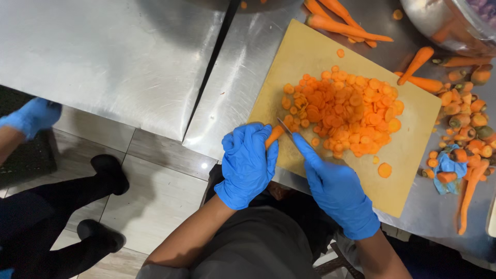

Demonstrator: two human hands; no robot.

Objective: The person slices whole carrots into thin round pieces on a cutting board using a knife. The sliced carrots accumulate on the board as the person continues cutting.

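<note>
My left hand (247, 163), in a blue glove, grips a short piece of carrot (274, 136) at the near left corner of a tan cutting board (413, 150). My right hand (336, 188), also gloved in blue, holds a knife (285, 129) whose blade rests against the carrot's tip, index finger stretched along its back. A large heap of carrot slices (346, 111) covers the middle of the board, just beyond the blade.
Whole carrots (343, 26) lie beyond the board. Carrot ends and peel scraps (462, 121) pile up at right, beside a metal bowl (444, 23). The steel tables (103, 57) meet at a gap. Another person's gloved hand (31, 118) and dark shoes (106, 173) are at left.
</note>
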